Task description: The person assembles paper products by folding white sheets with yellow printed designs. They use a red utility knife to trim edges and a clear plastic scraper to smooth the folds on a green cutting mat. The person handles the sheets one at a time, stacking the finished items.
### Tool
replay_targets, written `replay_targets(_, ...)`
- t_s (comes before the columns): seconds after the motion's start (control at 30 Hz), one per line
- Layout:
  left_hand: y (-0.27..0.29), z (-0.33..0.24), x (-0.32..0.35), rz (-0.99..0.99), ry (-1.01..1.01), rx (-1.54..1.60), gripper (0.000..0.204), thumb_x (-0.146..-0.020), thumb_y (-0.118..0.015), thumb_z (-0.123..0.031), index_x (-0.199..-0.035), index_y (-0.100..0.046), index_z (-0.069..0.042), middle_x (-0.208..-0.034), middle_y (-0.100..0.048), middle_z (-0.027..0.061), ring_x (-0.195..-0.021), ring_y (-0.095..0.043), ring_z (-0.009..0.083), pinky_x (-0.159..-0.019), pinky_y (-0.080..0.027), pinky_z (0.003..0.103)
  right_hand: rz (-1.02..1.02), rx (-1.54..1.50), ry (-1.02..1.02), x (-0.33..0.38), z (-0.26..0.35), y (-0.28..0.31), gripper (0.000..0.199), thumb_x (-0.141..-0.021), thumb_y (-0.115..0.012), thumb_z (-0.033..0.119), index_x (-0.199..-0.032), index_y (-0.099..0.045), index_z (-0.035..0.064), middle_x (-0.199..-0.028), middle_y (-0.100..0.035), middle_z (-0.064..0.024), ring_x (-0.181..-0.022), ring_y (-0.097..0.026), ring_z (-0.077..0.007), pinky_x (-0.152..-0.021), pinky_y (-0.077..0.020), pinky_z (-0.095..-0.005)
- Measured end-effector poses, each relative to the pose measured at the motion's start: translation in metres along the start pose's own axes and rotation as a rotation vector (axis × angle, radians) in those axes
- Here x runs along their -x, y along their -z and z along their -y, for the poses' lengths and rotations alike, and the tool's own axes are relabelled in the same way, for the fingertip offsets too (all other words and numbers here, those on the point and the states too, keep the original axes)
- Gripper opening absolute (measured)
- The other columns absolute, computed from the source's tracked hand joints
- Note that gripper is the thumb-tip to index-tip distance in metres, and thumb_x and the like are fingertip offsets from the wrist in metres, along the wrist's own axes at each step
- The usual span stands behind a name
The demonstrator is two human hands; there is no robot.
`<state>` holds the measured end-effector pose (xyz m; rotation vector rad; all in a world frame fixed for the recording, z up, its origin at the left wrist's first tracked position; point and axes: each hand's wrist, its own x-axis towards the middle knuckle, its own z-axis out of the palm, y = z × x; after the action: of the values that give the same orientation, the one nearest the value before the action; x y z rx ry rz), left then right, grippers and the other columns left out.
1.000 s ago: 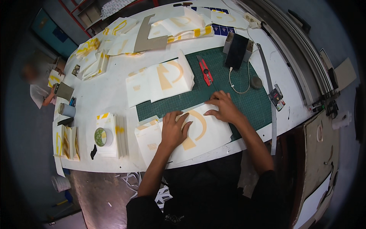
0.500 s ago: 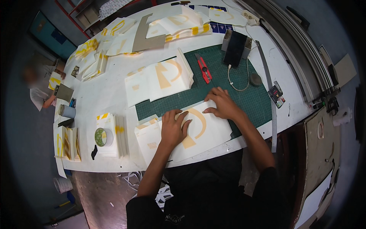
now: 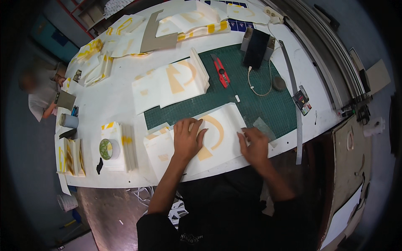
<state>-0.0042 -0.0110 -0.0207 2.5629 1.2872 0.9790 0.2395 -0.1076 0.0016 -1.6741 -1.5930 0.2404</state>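
Observation:
A white sheet (image 3: 228,121) with a yellow arc and yellow patches lies on the near part of a green cutting mat (image 3: 268,104). My left hand (image 3: 188,140) presses flat on the sheet's middle, fingers spread beside the arc. At the sheet's right edge my right hand (image 3: 253,145) also lies flat, next to a small grey card (image 3: 264,127). I see nothing gripped in either hand.
A thicker stack of similar sheets (image 3: 171,83) sits behind, with a red utility knife (image 3: 220,71), a black box (image 3: 256,44), a white cable (image 3: 257,83) and a long metal ruler (image 3: 295,108) nearby. Tape roll (image 3: 105,149) on papers at left. Another person (image 3: 39,94) stands far left.
My right hand has slid from the sheet's far right corner toward me to its right edge. The left hand has stayed pressed on the sheet.

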Motion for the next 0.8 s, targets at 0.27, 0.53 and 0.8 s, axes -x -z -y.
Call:
replay_targets(0.27, 0.01, -0.004, -0.004, 0.015, 0.064, 0.352, 0.031, -0.089, -0.082, -0.011, -0.119, -0.075, -0.003, -0.089, -0.071, 0.0056, -0.086, -0.063, 0.027, -0.085, -0.047, 0.04, 0.117, 0.12, 0.27, 0.035, 0.063, -0.042, 0.039, -0.091, -0.08, 0.018, -0.122, -0.074, -0.0034, -0.141, -0.061, -0.0256, -0.131, -0.056, -0.0458, -0.105, -0.0482, -0.055)
replay_targets(0.53, 0.006, 0.01, 0.001, 0.088, 0.037, 0.289, 0.025, -0.08, -0.078, -0.002, -0.103, -0.082, -0.01, -0.085, -0.07, 0.0044, -0.086, -0.062, 0.0257, -0.085, -0.045, 0.039, 0.017, -0.019, 0.271, -0.015, 0.035, -0.05, 0.019, -0.095, -0.073, 0.011, -0.11, -0.073, -0.0004, -0.103, -0.066, -0.0138, -0.092, -0.065, -0.0325, -0.086, -0.0487, -0.0465)
replay_targets(0.8, 0.009, 0.006, -0.001, 0.102, 0.088, 0.268, 0.027, -0.075, -0.078, -0.003, -0.101, -0.083, -0.011, -0.078, -0.07, 0.0014, -0.083, -0.061, 0.0222, -0.085, -0.043, 0.039, 0.268, 0.184, 0.331, -0.048, 0.017, -0.046, 0.036, -0.097, -0.072, 0.022, -0.128, -0.073, 0.0028, -0.099, -0.061, -0.0112, -0.098, -0.059, -0.0273, -0.087, -0.0411, -0.0429)
